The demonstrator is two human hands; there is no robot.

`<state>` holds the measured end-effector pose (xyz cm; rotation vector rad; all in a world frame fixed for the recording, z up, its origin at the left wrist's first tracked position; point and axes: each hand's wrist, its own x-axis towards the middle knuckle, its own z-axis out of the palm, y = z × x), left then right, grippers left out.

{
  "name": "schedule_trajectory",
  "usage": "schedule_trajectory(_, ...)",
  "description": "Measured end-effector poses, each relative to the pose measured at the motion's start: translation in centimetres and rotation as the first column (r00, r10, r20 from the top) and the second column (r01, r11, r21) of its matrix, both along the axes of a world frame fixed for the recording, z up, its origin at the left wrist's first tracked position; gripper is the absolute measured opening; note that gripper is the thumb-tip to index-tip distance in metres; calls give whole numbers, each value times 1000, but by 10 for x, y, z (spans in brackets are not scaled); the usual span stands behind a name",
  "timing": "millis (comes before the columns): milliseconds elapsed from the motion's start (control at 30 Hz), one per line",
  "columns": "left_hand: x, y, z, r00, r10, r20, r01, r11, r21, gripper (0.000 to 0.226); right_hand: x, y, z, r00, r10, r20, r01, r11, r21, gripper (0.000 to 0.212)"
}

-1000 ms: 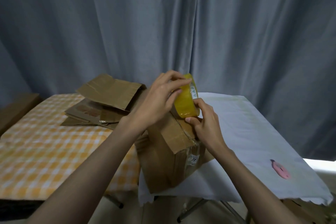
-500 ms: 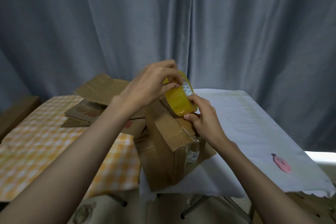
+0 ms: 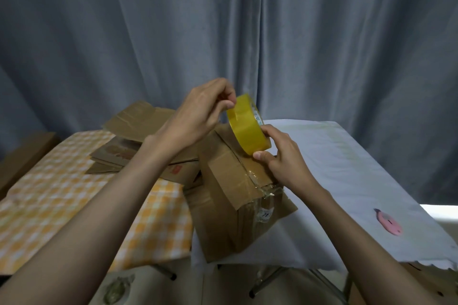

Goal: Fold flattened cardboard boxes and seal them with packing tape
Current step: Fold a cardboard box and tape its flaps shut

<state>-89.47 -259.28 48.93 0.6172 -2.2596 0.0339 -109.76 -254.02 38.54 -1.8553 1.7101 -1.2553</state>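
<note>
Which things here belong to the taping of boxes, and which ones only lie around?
For the job:
- tape roll, held by the right hand, its end pinched by the left hand
- folded box under the roll
- flattened boxes stacked on the checked cloth
- pink cutter, probably for cutting tape

Lying about:
- white cloth
- grey curtain

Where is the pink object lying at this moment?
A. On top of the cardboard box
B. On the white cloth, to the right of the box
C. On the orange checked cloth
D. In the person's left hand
B: the pink object lies on the white cloth, well to the right of the cardboard box, untouched by either hand.
</note>
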Motion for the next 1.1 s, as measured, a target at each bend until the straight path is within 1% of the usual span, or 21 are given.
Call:
schedule_trajectory(100,1,0,-4,999,24,-25,-23,999,42,7,2,0,2,1000,2,-19,-1,1000,16,60)
schedule_trajectory(200,2,0,-7,999,33,-14,-32,997,65,7,2,0,5,999,8,-34,-7,1000,26,60)
schedule_trajectory(367,11,6,-10,999,23,-36,-20,998,63,4,-1,-1,5,997,4,-71,-4,1000,1,60)
schedule_trajectory(433,13,6,-11,998,9,-62,-1,992,129,1,-1,-3,5,997,-7,-77,7,1000,5,61)
schedule_trajectory(500,14,2,-12,994,13,-113,13,974,227,8,-2,-5,6,995,-17,-97,17,1000,-4,59)
schedule_trajectory(600,14,-10,-18,973,34,-227,49,936,350,27,-3,-5,8,988,-23,-150,22,1000,-10,54)
schedule_trajectory(667,15,-18,-23,953,59,-296,74,905,419,36,-4,-5,9,989,2,-147,-3,1000,-5,51)
schedule_trajectory(800,13,-33,-38,919,173,-353,28,867,497,47,-6,-4,13,990,30,-141,-31,1000,-2,49)
schedule_trajectory(867,11,-41,-46,882,248,-401,27,822,569,47,-6,-3,13,988,11,-157,-10,1000,10,48)
schedule_trajectory(933,9,-49,-51,854,289,-433,75,755,652,40,-6,-1,12,982,-3,-188,5,1000,14,47)
schedule_trajectory(1033,4,-56,-55,823,282,-493,188,684,705,32,-6,-2,13,968,-26,-249,19,999,-32,53)
schedule_trajectory(1100,1,-58,-53,789,279,-547,259,656,709,29,-4,-3,18,970,-37,-241,20,997,-73,54)
